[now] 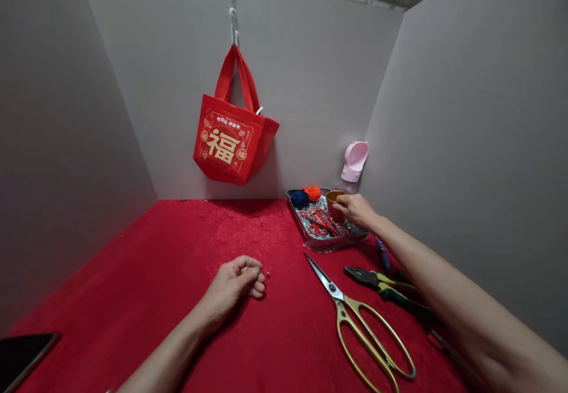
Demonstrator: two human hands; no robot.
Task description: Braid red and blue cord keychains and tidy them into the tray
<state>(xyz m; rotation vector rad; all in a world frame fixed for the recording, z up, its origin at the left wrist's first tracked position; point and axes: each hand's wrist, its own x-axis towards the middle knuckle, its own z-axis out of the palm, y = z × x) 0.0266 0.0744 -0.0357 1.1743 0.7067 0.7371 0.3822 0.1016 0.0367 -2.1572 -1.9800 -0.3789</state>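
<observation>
My left hand (235, 283) rests on the red cloth (155, 274) with its fingers curled together in a pinch; a tiny bead or pin (268, 274) lies just off its fingertips. My right hand (355, 208) reaches over the metal tray (328, 240) at the back right, fingers closed at the rim of a small orange cup (332, 196). Whether it grips the cup or something small inside is hidden. The tray holds a blue ball (299, 199), an orange ball (313, 192) and several red cords and trinkets (323, 222).
Gold-handled scissors (359, 316) lie on the cloth at the front right, with pliers (381, 283) and a blue pen (383, 255) beside them. A red tote bag (231, 141) hangs on the back wall. A pink holder (355, 160) sticks to the wall. A dark phone (22, 354) lies at the front left.
</observation>
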